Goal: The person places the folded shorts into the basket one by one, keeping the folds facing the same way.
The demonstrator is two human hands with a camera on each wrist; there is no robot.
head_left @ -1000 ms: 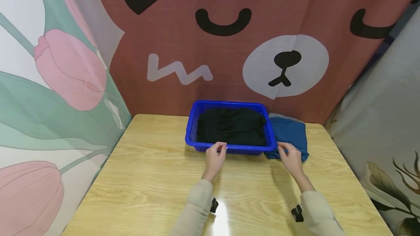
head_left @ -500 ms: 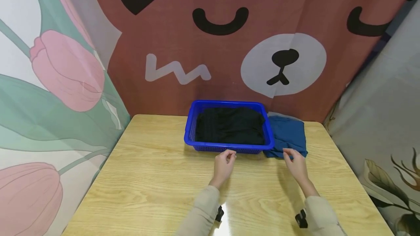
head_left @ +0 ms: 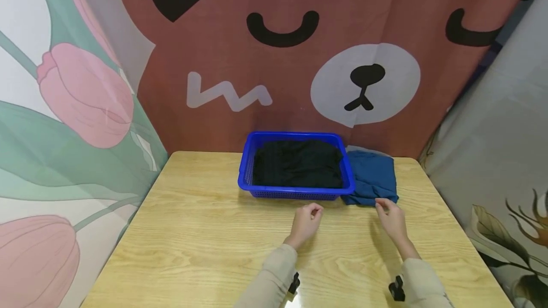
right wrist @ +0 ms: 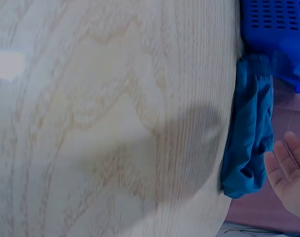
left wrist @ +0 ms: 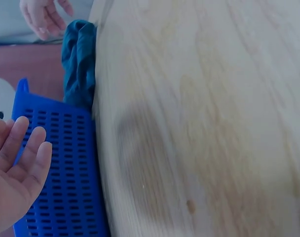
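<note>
A blue plastic basket (head_left: 295, 193) stands at the back of the table with folded black cloth (head_left: 299, 163) lying in it. Beside its right end is a folded blue cloth (head_left: 371, 175), its left edge partly hidden by the basket. My left hand (head_left: 305, 222) hovers in front of the basket, apart from it, with loosely bent fingers and nothing held. In the left wrist view its fingers (left wrist: 29, 160) are relaxed before the basket's slotted side. My right hand (head_left: 391, 218) is at the front edge of the blue cloth, fingers loosely bent, holding nothing; touching it cannot be told.
The wood-grain table (head_left: 192, 232) spreads in front of and to both sides of the basket. A brown bear-print curtain (head_left: 214, 127) hangs right behind the table's back edge. Floral cloth hangs at the left, and a grey patterned curtain (head_left: 484, 156) at the right.
Both hands have come away from the basket's front rim, where they were a second ago. The left hand moved right and nearer me; the right moved slightly right and nearer. The basket stays put.
</note>
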